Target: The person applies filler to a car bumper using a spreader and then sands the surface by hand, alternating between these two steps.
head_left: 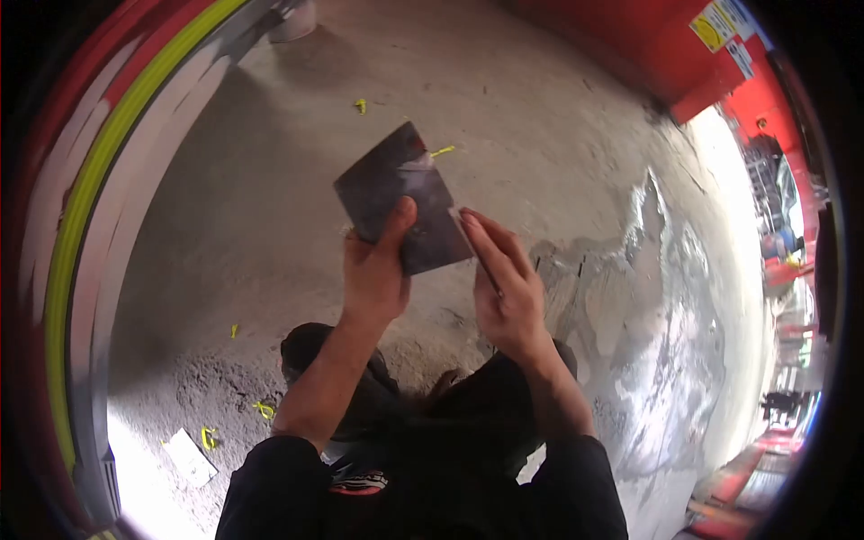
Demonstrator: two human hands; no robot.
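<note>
My left hand [378, 270] grips a dark, flat, rectangular plate [391, 184] with a slightly glossy face, thumb pressed on top and fingers behind it. The plate is tilted, held up over the floor in front of my knees. At its right edge my right hand [508, 283] is closed, fingers together, around a thin dark strip [487, 263] seen nearly edge-on. The fingertips are right at the plate's edge, and most of the strip is hidden by the hand, so I cannot tell what it is.
Yellow scraps [360, 106] are scattered on the rough concrete floor [243, 198]. A white sheet [189, 459] lies at lower left. A wet, shiny patch [648, 360] spreads on the right. A yellow-striped frame [85, 189] runs along the left, a red panel [621, 45] at upper right.
</note>
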